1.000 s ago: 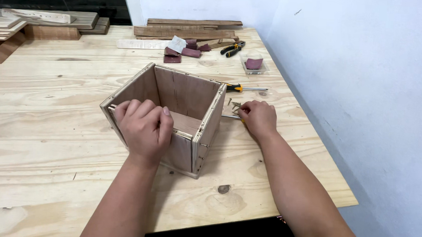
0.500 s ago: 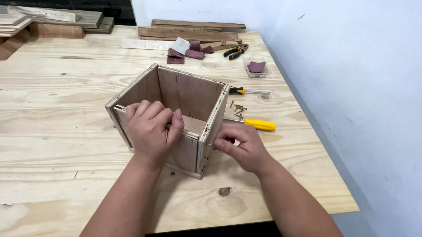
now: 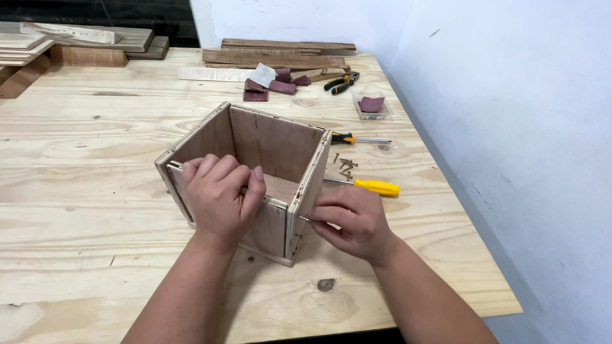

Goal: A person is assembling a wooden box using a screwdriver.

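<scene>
An open-topped plywood box (image 3: 280, 147) stands on the light wooden workbench (image 3: 82, 184). My left hand (image 3: 218, 196) grips the box's near wall from above, fingers curled over its top edge. My right hand (image 3: 352, 221) is at the box's right near corner, its fingertips pinching a small screw (image 3: 305, 219) against the side panel's edge. A yellow-handled screwdriver (image 3: 373, 187) lies just behind my right hand, and several loose screws (image 3: 345, 164) lie beside it.
A second screwdriver with a black and yellow handle (image 3: 351, 138) lies right of the box. Further back are pliers (image 3: 341, 83), reddish sandpaper pieces (image 3: 271, 87), a small clear tray (image 3: 371, 106) and stacked wood strips (image 3: 283, 54). Boards (image 3: 66, 41) lie back left. A white wall borders the bench's right edge.
My right hand left the screw pile and came toward me to the box's right near corner, with a screw in its fingertips. The yellow screwdriver is now uncovered. My left hand stayed on the box.
</scene>
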